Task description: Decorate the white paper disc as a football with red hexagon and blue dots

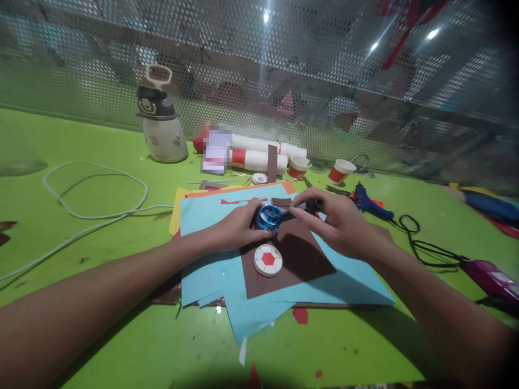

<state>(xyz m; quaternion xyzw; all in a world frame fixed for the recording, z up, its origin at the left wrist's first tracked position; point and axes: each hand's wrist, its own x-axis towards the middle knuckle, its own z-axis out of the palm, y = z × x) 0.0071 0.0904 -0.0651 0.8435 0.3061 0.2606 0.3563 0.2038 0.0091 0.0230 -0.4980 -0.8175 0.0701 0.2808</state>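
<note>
My left hand (239, 224) has its fingers around a small blue round container (268, 217). Dark-handled scissors or a similar tool (311, 206) is pinched in my right hand (330, 219), its thin end reaching the container; the exact tool is hard to make out. Just below lies a white disc (268, 260) with a red hexagon and drawn lines, on a brown paper sheet (292, 270). Under that are light blue sheets (206, 270).
Behind stand a white bottle (165, 135), stacked paper cups (259, 161) and two single cups (299, 167). On the right are a blue glue gun (371, 204), black cord and a purple device (490, 278). A white cable (93, 216) loops left. Paper scraps (300, 315) lie in front.
</note>
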